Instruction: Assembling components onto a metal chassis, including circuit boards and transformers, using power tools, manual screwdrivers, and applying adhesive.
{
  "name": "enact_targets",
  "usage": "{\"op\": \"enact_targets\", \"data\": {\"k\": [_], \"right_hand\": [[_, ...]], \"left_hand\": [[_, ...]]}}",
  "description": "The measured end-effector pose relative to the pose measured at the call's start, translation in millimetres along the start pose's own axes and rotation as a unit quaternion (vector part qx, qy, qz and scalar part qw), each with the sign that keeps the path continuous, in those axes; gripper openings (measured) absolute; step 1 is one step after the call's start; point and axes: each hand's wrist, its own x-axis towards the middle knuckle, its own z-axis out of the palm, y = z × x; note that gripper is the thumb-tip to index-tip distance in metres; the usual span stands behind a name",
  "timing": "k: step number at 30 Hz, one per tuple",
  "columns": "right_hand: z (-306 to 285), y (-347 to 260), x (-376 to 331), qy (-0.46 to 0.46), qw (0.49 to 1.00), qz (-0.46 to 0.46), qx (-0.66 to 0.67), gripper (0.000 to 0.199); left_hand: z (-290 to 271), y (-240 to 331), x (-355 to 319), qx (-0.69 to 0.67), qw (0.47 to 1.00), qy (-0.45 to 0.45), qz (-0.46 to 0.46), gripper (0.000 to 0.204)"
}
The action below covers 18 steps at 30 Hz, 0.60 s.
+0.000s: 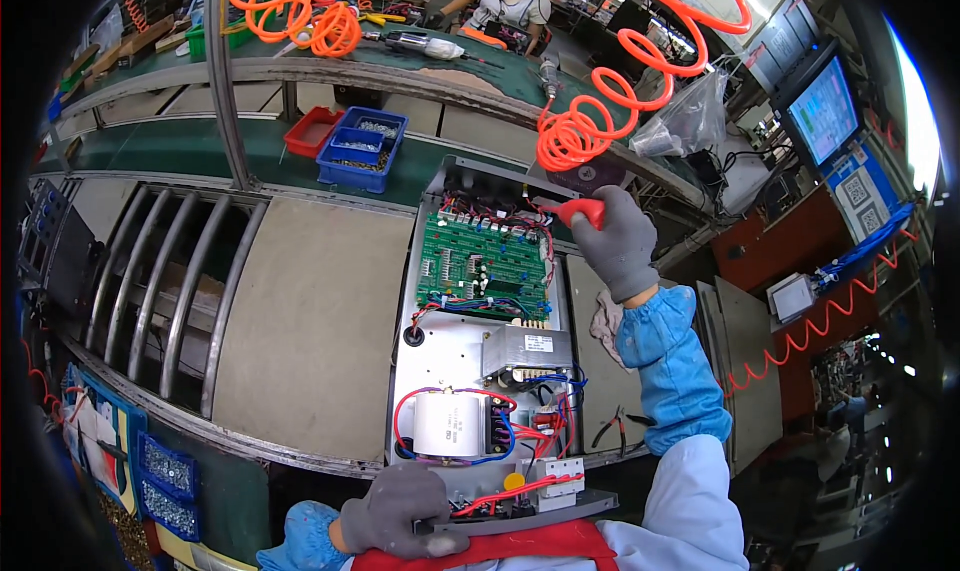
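Head view: a red-handled tool (582, 212) points left, long axis crosswise, at the far end of the electronics chassis (445, 356), its tip lost near wires (495, 209). The right hand's (618, 241) fingers wrap its handle. The left hand (405, 511) lies at the chassis's near edge, fingers bent, any pinch untellable. Print on a silver box's (512, 347) white label (539, 344) is too small.
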Motion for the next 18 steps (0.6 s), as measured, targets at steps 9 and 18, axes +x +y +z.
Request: {"op": "enact_targets", "data": {"k": [9, 18], "right_hand": [[2.6, -4.6, 5.0, -0.013, 0.999, -0.034, -0.016, 0.02], [1.8, -9.9, 9.1, -0.011, 0.998, -0.063, -0.025, 0.02]], "left_hand": [[0.7, -0.8, 3.8, -0.003, 1.0, 0.016, 0.024, 0.036], [-0.3, 0.2, 1.2, -0.005, 1.0, -0.003, 0.007, 0.034]]}}
